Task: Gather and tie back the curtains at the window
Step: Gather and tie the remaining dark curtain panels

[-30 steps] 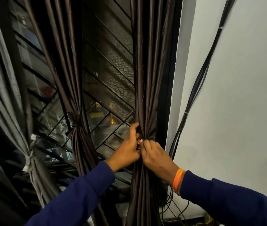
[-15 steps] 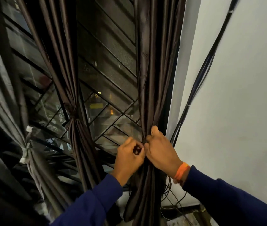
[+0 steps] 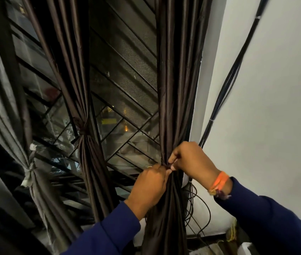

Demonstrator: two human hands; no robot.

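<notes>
Between the tied brown curtain (image 3: 83, 144) and the gathered right curtain (image 3: 175, 89) lies an open gap, backed closely by the window grille (image 3: 127, 92). Right of that curtain, black cables (image 3: 227, 89) run down the white wall (image 3: 274, 107) and loop near its foot.

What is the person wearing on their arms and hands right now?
Both arms are in long dark blue sleeves that reach to the wrists. The right hand is bare, with an orange wristband at its wrist, a few loose thread ends hanging from it. The left hand wears no glove; a small glint near one finger may be a ring, too small to be sure.
</notes>
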